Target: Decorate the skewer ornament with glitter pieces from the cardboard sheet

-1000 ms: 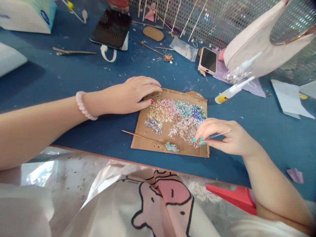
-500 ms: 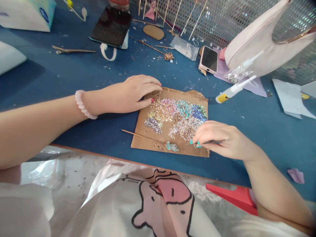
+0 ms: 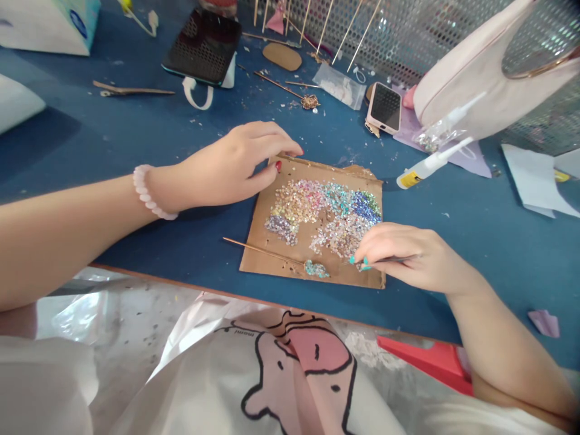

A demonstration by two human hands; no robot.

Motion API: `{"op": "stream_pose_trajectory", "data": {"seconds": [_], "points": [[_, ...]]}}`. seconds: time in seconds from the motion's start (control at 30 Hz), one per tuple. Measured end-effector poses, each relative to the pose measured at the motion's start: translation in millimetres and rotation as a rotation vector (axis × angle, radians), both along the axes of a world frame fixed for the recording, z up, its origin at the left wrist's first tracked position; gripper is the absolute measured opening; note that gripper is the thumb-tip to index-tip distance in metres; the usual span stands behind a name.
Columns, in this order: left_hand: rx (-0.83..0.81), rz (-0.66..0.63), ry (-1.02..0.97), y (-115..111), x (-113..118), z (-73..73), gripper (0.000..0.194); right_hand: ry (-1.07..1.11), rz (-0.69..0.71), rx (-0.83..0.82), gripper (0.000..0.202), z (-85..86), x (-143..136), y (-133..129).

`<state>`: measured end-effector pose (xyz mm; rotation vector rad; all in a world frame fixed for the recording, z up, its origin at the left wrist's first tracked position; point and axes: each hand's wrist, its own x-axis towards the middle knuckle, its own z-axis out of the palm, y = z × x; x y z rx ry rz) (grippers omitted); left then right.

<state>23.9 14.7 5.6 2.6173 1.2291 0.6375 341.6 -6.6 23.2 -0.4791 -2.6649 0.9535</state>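
A cardboard piece [image 3: 260, 254] lies on the blue table, with rhinestones [image 3: 299, 202] on it in patches of pink, yellow, turquoise, blue and pale tones. At its upper left corner is my left hand [image 3: 244, 160], open, thumb and fingers apart and holding nothing. My right hand [image 3: 403, 254] pinches slim metal tweezers [image 3: 347, 261] over the lower right of the cardboard; the fingers hide most of them. Across the lower left edge rests a thin stick [image 3: 258, 247], its right end meeting a small piece covered in turquoise and clear stones [image 3: 316, 269].
Behind the cardboard are a glue bottle [image 3: 414, 176], a pink phone [image 3: 385, 107], a small clear bag [image 3: 339, 86] and a dark phone [image 3: 203, 45] on a stand. A wooden clip [image 3: 136, 91] lies left. A white bag [image 3: 457, 78] leans on the mesh panel [image 3: 399, 36].
My left hand has lifted slightly and shifted up the cardboard's corner, its thumb moving away from the rhinestones. My right hand stays almost in place with the tweezers.
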Motion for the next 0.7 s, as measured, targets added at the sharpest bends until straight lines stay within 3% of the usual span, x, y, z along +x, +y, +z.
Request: {"op": "stream_pose_trajectory", "data": {"seconds": [0.13, 0.33, 0.53, 0.7], "points": [[-0.034, 0.053, -0.009, -5.7, -1.2, 5.9, 0.053, 0.016, -0.011, -0.023, 0.016, 0.1, -0.7, -0.7], [-0.066, -0.049, 0.133, -7.0, -3.5, 4.7, 0.056, 0.051, -0.012, -0.053, 0.018, 0.5, -2.6, -1.5], [-0.075, -0.375, 0.235, -14.4, 5.4, 5.4, 0.043, 0.144, -0.002, -0.102, 0.018, -1.8, -9.7, -9.8], [0.228, -0.679, 0.190, -22.1, 10.1, 3.1, 0.038, 0.157, 0.014, -0.104, 0.015, -4.3, -17.7, -17.0]]}}
